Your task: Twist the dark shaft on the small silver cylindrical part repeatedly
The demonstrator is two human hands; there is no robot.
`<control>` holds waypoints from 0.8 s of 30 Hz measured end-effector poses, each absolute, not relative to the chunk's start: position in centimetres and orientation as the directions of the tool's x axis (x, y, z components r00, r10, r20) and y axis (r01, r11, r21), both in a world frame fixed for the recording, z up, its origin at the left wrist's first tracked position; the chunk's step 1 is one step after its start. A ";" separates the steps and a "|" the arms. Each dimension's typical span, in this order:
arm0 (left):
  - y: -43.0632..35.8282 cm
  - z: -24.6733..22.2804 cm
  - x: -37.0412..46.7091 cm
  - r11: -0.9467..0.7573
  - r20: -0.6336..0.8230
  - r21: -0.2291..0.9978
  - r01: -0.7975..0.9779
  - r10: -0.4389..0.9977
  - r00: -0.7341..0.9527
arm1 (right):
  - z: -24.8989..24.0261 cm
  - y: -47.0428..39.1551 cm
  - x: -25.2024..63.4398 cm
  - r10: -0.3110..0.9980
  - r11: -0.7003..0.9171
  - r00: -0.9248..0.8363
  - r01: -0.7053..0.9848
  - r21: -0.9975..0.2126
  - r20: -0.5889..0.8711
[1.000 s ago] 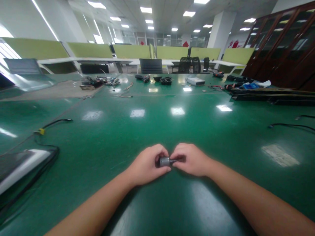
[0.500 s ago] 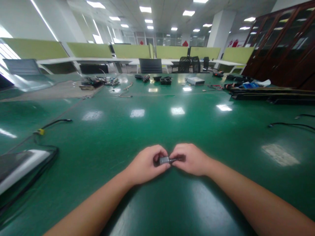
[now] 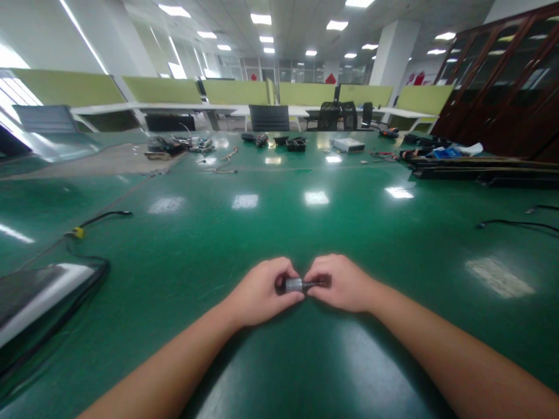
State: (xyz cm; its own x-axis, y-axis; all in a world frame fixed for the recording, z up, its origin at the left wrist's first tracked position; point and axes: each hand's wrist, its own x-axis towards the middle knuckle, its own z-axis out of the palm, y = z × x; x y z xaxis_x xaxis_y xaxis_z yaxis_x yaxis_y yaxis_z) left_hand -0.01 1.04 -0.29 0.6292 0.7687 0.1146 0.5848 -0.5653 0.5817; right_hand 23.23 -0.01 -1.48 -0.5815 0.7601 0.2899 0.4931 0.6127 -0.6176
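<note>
Just over the near middle of the green table (image 3: 279, 233), my two hands meet at a small dark cylinder with a silver-grey band (image 3: 294, 284). It lies sideways, and its right part narrows. My left hand (image 3: 265, 294) grips the left end, thumb below and fingers curled above. The narrow right end is pinched in my right hand (image 3: 338, 283). Fingers cover both ends, so I cannot make out exactly what the object is.
At the left edge is a flat white-and-black device (image 3: 48, 288) with a dark cable (image 3: 107, 216) beyond it. Black cables (image 3: 515, 222) reach in from the right. Tools and parts (image 3: 257, 139), a grey box (image 3: 348, 144) and long dark strips (image 3: 476, 169) lie farther back.
The whole view has shifted slightly. Both hands keep their grip on the small cylinder, with no clear movement against the table.
</note>
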 end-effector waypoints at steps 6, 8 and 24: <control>1.0 -0.1 0.1 -0.570 0.103 0.560 0.602 0.768 0.632 | -1.6 0.1 23.4 0.768 0.608 -0.576 0.518 -0.602 0.280; 1.0 -0.1 0.1 -0.571 0.103 0.560 0.600 0.767 0.633 | -1.6 0.1 23.4 0.765 0.612 -0.580 0.517 -0.598 0.281; 1.0 -0.3 0.0 -0.555 0.099 0.570 0.606 0.778 0.620 | -1.3 0.0 23.8 0.771 0.598 -0.574 0.503 -0.624 0.276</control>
